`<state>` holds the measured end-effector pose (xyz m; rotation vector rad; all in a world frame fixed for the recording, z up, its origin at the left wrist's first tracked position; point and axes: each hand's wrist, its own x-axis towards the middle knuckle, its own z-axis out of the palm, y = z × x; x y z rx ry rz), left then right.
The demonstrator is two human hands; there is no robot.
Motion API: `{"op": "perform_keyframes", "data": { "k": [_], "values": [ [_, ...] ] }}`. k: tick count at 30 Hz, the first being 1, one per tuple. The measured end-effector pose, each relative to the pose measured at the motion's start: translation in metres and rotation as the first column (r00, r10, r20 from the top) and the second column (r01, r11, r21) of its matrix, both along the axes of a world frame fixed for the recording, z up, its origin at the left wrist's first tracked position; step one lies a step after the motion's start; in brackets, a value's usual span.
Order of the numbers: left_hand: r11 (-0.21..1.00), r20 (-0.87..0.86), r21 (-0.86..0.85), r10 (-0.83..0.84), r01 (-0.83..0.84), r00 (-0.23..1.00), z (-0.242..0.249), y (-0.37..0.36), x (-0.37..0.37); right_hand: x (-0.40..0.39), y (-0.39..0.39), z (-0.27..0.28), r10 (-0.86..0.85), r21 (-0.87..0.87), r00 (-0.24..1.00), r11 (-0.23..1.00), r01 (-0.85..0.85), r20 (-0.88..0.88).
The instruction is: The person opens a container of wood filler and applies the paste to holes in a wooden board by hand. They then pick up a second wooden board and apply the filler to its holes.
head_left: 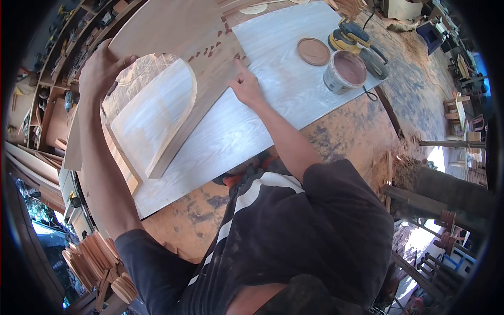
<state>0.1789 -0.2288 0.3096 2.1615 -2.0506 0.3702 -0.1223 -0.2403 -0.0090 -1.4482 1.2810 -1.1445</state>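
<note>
A large curved wooden panel (157,26) with an arched cutout is tilted up over the bench. My left hand (100,71) grips its edge at the left, thumb lying over the wood and fingers partly hidden. Dark brown filler spots (212,44) dot the panel near its right edge. Against that edge rests the extended index finger of my right hand (245,86); its other fingers are curled, and I see nothing held in it. An open tub of brown paste (336,84) stands to the right, with a round lid (313,51) beside it.
Behind the tub lies a yellow and black power sander (349,35) with its cord. Beneath everything is a pale board (231,131) on a stained workbench (341,128). Shelves of tools (63,58) line the left; stacked wooden pieces (92,257) stand at lower left.
</note>
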Motion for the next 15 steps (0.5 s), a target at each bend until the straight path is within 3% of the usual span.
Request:
{"op": "perform_keyframes", "data": {
  "k": [2,5,11,13,15],
  "values": [
    [1.000,0.000,0.008,0.007,-0.007,1.000,-0.001,0.000,0.001,-0.008,-0.002,-0.009,-0.012,-0.065,1.000,0.998,0.011,-0.014],
    [1.000,0.013,0.004,0.009,-0.009,1.000,-0.001,0.001,0.002,-0.008,-0.002,0.001,-0.064,0.013,0.998,0.998,0.064,0.000],
    [0.999,-0.031,0.036,-0.006,0.007,1.000,0.006,0.005,-0.006,-0.005,-0.007,-0.007,0.000,-0.040,0.998,0.999,-0.003,-0.068],
    [0.999,-0.038,0.046,-0.014,0.016,0.999,0.005,0.009,-0.012,-0.010,-0.008,-0.010,-0.085,-0.147,0.996,0.986,0.079,-0.039],
    [0.999,-0.078,0.042,-0.002,0.006,0.997,0.009,0.013,-0.017,-0.011,-0.014,-0.011,-0.121,-0.141,0.993,0.983,0.120,0.003]
  ]
}}
